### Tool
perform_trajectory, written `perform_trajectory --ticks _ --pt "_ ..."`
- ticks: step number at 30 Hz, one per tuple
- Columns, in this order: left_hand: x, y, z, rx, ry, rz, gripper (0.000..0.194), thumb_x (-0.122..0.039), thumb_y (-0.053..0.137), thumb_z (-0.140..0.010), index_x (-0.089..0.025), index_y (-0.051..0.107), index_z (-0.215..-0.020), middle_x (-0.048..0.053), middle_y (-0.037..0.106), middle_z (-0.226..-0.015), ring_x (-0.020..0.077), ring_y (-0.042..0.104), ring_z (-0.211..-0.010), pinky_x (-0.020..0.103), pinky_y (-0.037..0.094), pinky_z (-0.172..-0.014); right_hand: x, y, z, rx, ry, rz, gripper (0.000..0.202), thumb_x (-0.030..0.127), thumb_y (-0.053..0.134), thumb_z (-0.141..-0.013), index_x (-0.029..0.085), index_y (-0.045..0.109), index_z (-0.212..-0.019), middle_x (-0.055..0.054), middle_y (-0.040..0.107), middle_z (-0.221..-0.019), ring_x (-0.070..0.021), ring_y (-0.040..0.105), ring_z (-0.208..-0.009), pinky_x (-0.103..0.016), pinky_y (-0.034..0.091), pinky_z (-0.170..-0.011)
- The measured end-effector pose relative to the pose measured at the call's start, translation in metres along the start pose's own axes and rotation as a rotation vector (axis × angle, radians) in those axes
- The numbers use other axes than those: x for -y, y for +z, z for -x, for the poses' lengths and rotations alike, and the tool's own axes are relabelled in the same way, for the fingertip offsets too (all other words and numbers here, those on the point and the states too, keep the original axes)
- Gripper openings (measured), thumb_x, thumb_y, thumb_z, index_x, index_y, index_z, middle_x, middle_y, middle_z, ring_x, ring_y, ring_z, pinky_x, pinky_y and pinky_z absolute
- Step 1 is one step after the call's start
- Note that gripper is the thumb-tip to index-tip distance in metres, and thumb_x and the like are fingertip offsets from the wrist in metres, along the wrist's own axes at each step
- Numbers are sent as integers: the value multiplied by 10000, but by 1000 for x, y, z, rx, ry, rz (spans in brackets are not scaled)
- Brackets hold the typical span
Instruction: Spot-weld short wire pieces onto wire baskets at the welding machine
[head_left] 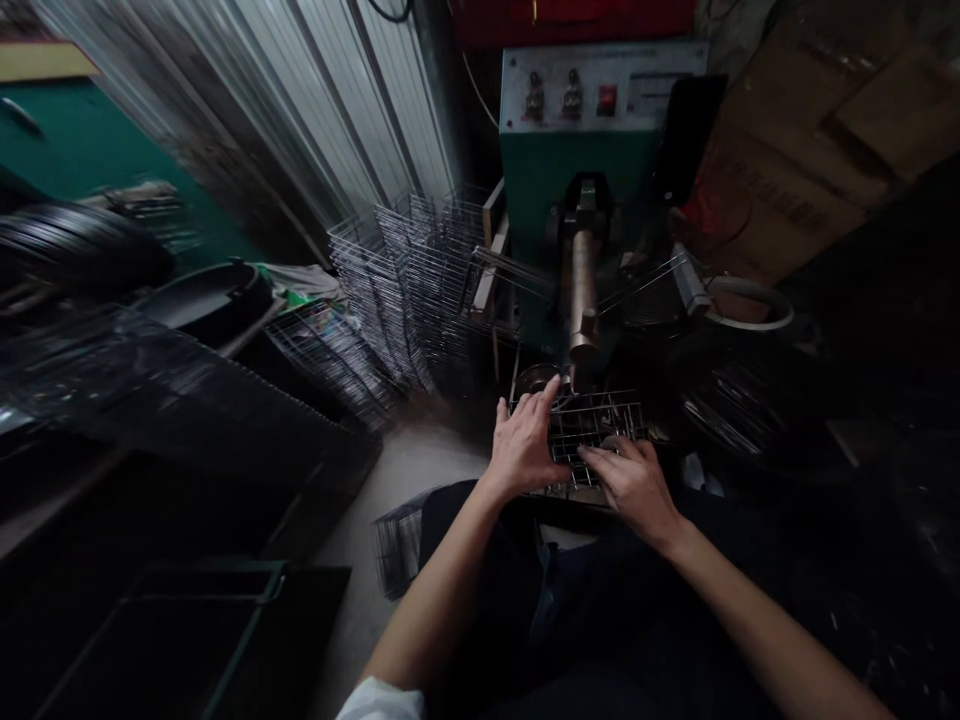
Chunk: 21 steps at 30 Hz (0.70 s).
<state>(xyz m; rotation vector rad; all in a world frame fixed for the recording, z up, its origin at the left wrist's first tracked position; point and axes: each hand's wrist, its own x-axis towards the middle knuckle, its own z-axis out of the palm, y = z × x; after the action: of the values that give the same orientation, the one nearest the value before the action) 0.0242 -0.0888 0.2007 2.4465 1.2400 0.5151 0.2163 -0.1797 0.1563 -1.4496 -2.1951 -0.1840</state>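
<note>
A wire grid (592, 415) lies low in front of me, under the lower electrode of a spot-welding machine (577, 160). My left hand (525, 440) is at the grid's left side, its fingers spread, one fingertip close to the electrode tip (571, 380). My right hand (634, 485) rests over the grid's right part with thumb and fingers pressed together; whatever they pinch is too small and dark to name. The machine's copper-coloured arm (583, 290) reaches out above both hands.
Stacked wire grids (420, 280) stand left of the machine. A dark pan-like tray (206, 300) and a coil of wire (75, 245) are further left. Cardboard boxes (795, 150) lean at the back right. A phone-like black slab (691, 135) is fixed on the machine's right side.
</note>
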Motion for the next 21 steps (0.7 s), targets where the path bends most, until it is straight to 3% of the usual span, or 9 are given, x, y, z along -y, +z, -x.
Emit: perform_trajectory --ticks 11,21 --pt "3 0 -16 -36 17 4 1263 -337 804 -561 -281 52 -1575 103 461 -1508 330 409 -1391 628 169 -1201 -15 4 -13 -42 27 -69 337 63 533 -954 197 688 -1221 -40 759 -1106 -256 596 -1058 -385 338 -860" --pt "8 1 -29 -43 14 0 1279 -383 813 -571 -270 35 -1579 112 503 -1468 351 456 -1351 660 194 -1179 -21 3 -25 -51 47 -40 285 84 570 -955 206 681 -1188 -38 757 -1077 -248 608 -1012 -382 365 -836"
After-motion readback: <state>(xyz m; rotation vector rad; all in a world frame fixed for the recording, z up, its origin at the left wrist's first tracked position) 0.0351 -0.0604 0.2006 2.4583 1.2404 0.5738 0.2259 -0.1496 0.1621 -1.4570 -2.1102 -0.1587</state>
